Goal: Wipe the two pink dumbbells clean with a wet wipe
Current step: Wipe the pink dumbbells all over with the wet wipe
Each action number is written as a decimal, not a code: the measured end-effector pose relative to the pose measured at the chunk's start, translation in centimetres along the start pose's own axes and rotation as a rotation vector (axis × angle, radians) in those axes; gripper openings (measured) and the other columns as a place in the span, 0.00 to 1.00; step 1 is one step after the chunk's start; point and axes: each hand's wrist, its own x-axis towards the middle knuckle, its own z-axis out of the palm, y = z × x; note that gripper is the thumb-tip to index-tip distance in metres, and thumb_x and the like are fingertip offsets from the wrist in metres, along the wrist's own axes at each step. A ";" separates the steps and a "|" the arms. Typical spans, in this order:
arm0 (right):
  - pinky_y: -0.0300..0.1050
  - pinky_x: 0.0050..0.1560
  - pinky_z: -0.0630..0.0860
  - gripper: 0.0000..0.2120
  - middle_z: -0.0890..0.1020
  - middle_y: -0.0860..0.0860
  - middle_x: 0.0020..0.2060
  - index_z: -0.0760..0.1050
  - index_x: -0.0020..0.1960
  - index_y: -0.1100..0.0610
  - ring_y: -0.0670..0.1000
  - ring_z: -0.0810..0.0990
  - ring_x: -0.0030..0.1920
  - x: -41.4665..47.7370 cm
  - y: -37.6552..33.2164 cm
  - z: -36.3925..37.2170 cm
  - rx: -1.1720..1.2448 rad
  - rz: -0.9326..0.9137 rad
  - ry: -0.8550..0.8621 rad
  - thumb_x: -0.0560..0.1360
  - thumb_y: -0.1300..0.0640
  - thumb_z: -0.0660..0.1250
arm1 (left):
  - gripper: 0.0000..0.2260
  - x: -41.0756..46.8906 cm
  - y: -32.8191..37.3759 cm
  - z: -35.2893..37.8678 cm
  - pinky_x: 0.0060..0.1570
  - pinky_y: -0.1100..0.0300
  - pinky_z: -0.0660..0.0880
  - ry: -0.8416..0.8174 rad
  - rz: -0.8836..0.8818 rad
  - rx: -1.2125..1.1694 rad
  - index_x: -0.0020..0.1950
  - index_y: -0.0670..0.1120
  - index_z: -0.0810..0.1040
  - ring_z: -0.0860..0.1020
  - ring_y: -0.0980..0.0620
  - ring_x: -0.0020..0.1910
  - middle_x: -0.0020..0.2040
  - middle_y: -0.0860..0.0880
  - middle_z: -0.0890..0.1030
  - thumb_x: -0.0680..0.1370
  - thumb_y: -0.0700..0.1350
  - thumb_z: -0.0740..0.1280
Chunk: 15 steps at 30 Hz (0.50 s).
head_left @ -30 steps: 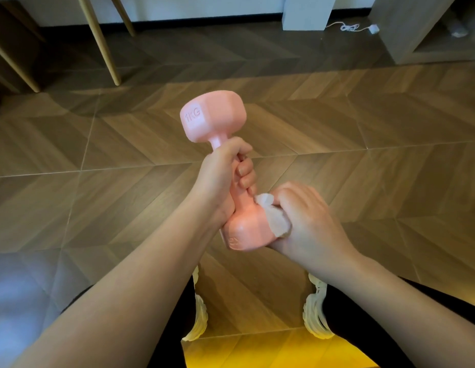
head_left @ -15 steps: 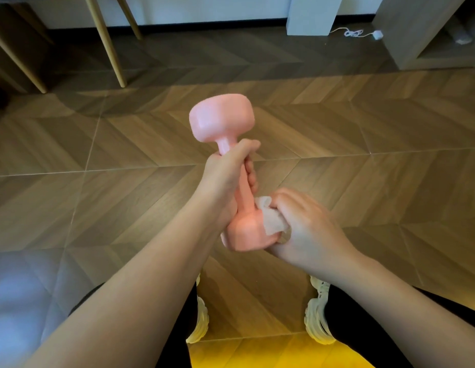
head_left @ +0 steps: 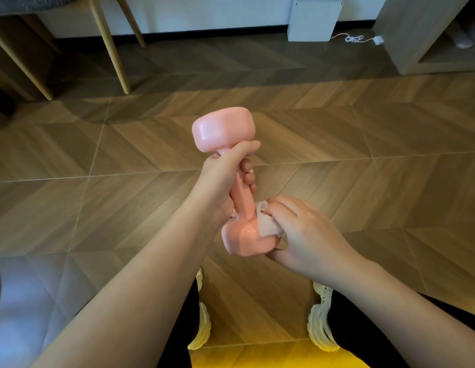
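Risk first. The pink dumbbell [head_left: 243, 200] is being held in the air, nearly upright and tipping slightly away from the person, with the wooden floor [head_left: 363, 144] below it and the pale shoes [head_left: 320, 322] beneath its lower head. That lower head is showing a wet shine beside the wipe. If moisture spreads up the handle, the holding hand could lose friction and the weight could slide down and drop toward the feet or floor. Hard rubbing from one side could also twist the handle round in the palm. Another likely miss is the handle section under the holding hand, which is not getting wiped, and neither is the upper head.

Grip, left hand [head_left: 225, 179]: closed round the dumbbell's handle just under its upper head, with the fingers wrapping fully and the thumb lying along the top. No gap is showing.

Grip, right hand [head_left: 308, 235]: curling against the right side of the dumbbell's lower head and pressing the bunched wet wipe [head_left: 268, 227] onto it. The fingertips are sitting on the wipe near where the handle meets the head, and the thumb is reaching under the head. It is partly closed rather than a fist.

A second dumbbell is not showing anywhere around this one, so by my reckoning the task is not yet half done.
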 end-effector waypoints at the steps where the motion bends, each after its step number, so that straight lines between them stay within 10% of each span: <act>1: 0.40 0.54 0.68 0.25 0.80 0.52 0.52 0.77 0.57 0.61 0.49 0.74 0.54 0.1 0.0 0.1 0.045 0.004 -0.027 0.63 0.58 0.79 | 0.11 0.0 0.0 -0.1 0.27 0.63 0.66 -0.024 -0.007 -0.013 0.37 0.49 0.71 0.66 0.55 0.23 0.26 0.53 0.67 0.76 0.44 0.71; 10: 0.43 0.47 0.70 0.17 0.78 0.50 0.45 0.76 0.49 0.59 0.52 0.76 0.46 -0.3 0.5 -0.6 0.036 0.046 0.018 0.63 0.58 0.78 | 0.03 -0.3 0.6 0.4 0.34 0.58 0.75 -0.050 0.059 0.014 0.45 0.44 0.79 0.76 0.53 0.30 0.34 0.50 0.80 0.76 0.43 0.71; 15: 0.44 0.46 0.72 0.20 0.78 0.51 0.46 0.77 0.51 0.60 0.54 0.77 0.46 -0.4 0.0 0.1 0.020 0.031 -0.061 0.63 0.56 0.78 | 0.17 -0.1 0.3 -0.1 0.34 0.59 0.72 0.031 -0.050 0.054 0.41 0.46 0.76 0.72 0.54 0.29 0.32 0.51 0.74 0.65 0.57 0.73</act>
